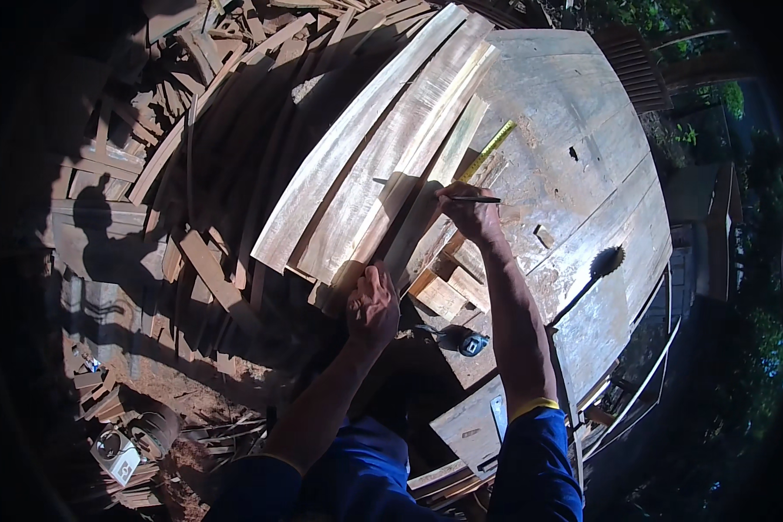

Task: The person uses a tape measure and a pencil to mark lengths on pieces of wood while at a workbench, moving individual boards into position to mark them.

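My right hand (pixel 471 217) is closed around a dark, slim pen-like marking tool (pixel 476 199) and rests over a narrow wooden strip (pixel 458 143). Beside the near end of the boards my left hand (pixel 374 306) has its fingers curled; they appear to grip a board edge (pixel 344 277), partly in shadow. Two wide rough planks (pixel 357 139) lie side by side left of the strip. A yellow measuring tape blade (pixel 490 150) shows beyond my right hand. Nearer to me sits a dark tape measure case (pixel 472 344); whether the blade joins it is hidden.
Under the boards is a large worn worktable (pixel 565 96). Short wood blocks (pixel 448 291) lie beside my right forearm. A toothed round shadow or disc (pixel 610 260) appears at right. Scrap timber (pixel 209 78) is piled at far left, and a white-faced device (pixel 120 459) stands lower left.
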{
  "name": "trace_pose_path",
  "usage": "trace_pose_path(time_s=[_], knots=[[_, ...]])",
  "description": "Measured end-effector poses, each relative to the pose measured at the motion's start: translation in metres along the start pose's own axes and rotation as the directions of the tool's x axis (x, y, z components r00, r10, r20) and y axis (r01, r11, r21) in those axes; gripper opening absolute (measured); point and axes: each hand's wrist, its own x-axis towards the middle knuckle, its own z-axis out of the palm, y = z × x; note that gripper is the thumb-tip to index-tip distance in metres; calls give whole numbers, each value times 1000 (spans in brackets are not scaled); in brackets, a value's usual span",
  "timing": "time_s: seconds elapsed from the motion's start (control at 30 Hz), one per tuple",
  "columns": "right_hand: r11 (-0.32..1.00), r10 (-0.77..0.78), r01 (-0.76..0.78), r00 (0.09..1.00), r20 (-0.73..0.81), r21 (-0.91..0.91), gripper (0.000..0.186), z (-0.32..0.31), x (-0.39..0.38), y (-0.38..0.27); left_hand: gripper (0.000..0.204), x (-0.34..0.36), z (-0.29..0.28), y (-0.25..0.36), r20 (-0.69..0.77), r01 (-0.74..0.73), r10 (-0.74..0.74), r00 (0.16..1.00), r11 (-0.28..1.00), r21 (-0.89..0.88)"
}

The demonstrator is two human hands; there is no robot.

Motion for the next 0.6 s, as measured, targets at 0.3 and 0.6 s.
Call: trace_pose_path(time_s=[0.3,0.6], knots=[[981,-188,189,982,18,-50,13,-1,11,3,29,1,-11,-1,58,-79,77,995,996,46],[990,-138,137,990,-17,-32,17,0,9,14,26,4,-16,1,90,-67,65,994,998,20]])
